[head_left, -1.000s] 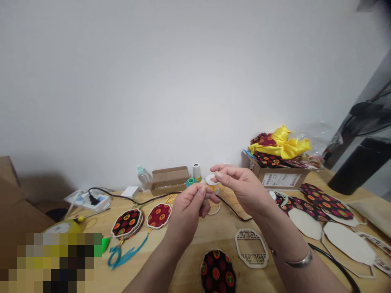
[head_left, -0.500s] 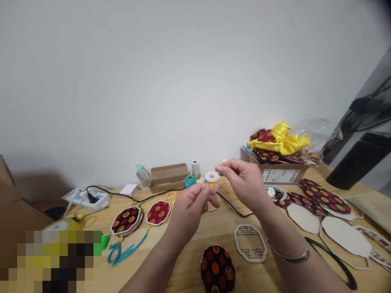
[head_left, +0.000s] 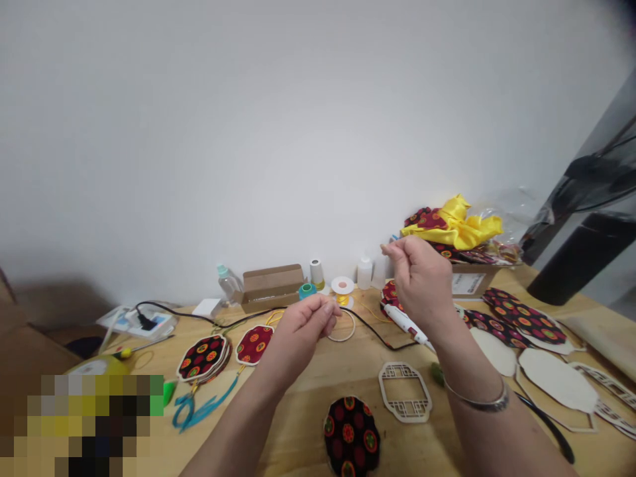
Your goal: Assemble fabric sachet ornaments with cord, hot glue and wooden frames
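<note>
My left hand (head_left: pixel 309 323) is closed in a pinch above the middle of the table, in front of the spool of yellow cord (head_left: pixel 342 287). Whatever its fingers hold is too thin or hidden to name. Higher and to the right, my right hand (head_left: pixel 418 271) pinches thumb against forefinger, and what lies between the tips cannot be made out. Below it are a white glue gun (head_left: pixel 405 322) and a red patterned piece. On the table nearer me lie a dark patterned fabric panel (head_left: pixel 350 434) and a wooden lattice frame (head_left: pixel 405 392).
Finished-looking panels with blue tassels (head_left: pixel 205 358) lie at left, near a power strip (head_left: pixel 149 324). An open cardboard box (head_left: pixel 273 289) and small bottles (head_left: pixel 364 273) stand along the wall. At right are a fabric-filled box (head_left: pixel 467 281), pale wooden blanks (head_left: pixel 557 381) and a black cylinder (head_left: pixel 581 258).
My right hand has risen and moved right, away from the spool, uncovering the glue gun and small bottles. My left hand stays nearly in place, still pinched.
</note>
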A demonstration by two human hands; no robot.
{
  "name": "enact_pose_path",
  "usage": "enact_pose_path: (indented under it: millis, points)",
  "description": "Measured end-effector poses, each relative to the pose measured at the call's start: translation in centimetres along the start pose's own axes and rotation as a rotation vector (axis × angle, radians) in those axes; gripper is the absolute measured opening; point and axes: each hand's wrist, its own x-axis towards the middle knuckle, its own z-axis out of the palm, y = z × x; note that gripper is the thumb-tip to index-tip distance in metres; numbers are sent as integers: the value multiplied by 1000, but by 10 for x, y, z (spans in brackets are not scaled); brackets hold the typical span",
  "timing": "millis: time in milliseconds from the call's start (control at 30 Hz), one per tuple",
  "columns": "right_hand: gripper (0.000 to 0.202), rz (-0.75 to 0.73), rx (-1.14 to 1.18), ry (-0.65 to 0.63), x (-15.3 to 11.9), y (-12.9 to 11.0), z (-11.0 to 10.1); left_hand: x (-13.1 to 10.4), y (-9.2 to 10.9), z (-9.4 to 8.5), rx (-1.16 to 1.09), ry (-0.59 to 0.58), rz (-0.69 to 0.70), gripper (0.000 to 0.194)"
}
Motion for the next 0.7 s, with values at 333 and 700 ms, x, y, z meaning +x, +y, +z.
enact_pose_path:
  millis: [333, 700]
  points:
    - [22, 35, 67, 13, 4, 0, -12, 2, 5, -19, 252, -41, 18, 24]
    - [21, -144, 301, -326, -13, -39, 3, -4, 6, 9, -222, 226, 164, 33]
